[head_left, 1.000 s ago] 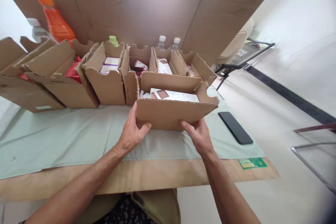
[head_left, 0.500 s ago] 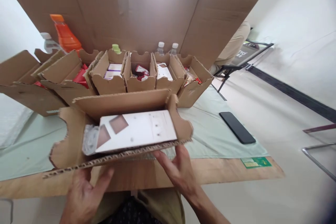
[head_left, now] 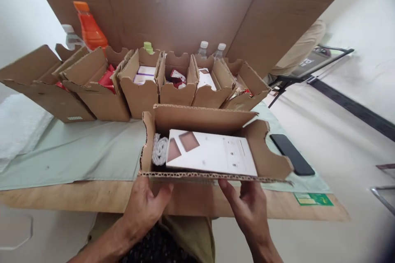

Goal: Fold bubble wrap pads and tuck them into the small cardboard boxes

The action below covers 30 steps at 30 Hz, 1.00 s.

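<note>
Both hands hold an open cardboard box (head_left: pixel 203 118) over the front edge of the table. My left hand (head_left: pixel 145 201) grips its near side towards the left, thumb on the near wall and fingers hidden beneath. Towards the right, my right hand (head_left: pixel 247 205) does the same. Inside lies a white carton (head_left: pixel 212 152) with brown squares printed at its left end. A roll of clear bubble wrap (head_left: pixel 160 150) is tucked between that carton and the box's left wall.
Several open cardboard bins (head_left: pixel 138 94) stand in a row behind, holding packets and small cartons. An orange bottle (head_left: pixel 91 28) and clear bottles rise behind them, before a tall cardboard panel (head_left: pixel 185 4). A black phone (head_left: pixel 291 154) lies right; bubble wrap sheets (head_left: pixel 21 123) lie left.
The held box has moved right with both hands and now sits more level, its right end nearer the phone. The whole view has shifted as well.
</note>
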Tool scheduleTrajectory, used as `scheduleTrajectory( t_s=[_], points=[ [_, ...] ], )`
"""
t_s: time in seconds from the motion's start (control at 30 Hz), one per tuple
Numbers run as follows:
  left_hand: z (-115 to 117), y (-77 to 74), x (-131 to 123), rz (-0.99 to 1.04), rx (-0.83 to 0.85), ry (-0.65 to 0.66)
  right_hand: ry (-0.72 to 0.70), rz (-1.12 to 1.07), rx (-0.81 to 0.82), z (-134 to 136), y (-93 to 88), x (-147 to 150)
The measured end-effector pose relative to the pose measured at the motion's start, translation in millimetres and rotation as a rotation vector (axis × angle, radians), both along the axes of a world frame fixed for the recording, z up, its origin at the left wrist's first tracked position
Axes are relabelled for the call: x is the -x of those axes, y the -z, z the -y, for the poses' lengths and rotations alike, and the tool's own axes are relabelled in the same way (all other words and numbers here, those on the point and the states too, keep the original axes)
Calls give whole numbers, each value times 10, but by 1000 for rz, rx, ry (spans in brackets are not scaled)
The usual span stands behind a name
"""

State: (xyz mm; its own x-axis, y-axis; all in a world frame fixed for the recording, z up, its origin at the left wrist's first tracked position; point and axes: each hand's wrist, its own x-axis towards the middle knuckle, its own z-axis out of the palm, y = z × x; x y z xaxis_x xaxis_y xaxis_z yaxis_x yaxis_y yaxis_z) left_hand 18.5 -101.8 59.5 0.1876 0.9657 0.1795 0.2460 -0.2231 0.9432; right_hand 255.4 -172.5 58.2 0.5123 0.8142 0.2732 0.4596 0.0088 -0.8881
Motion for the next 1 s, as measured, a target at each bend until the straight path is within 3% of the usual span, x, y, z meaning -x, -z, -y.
scheduleTrajectory(
  t_s=[0.1, 0.2, 0.37, 0.63, 1.0],
  points=[
    [-281, -12, -66, 31, -22, -35, -12, -32, -41, -358, -23, -82],
    [-611, -28, -203, 56, -33, 17, -4, -43, -76, -676, -23, -261],
    [-950, 70, -363, 52, -53, 111, -29, -37, -55, -871, 151, -506],
    [-898, 219, -301, -45, 100, 88, -48, -45, 39, -814, 381, -534],
    [-872, 344, -362, -91, 21, 49, 22, 40, 88, -847, 460, -503]
  ],
)
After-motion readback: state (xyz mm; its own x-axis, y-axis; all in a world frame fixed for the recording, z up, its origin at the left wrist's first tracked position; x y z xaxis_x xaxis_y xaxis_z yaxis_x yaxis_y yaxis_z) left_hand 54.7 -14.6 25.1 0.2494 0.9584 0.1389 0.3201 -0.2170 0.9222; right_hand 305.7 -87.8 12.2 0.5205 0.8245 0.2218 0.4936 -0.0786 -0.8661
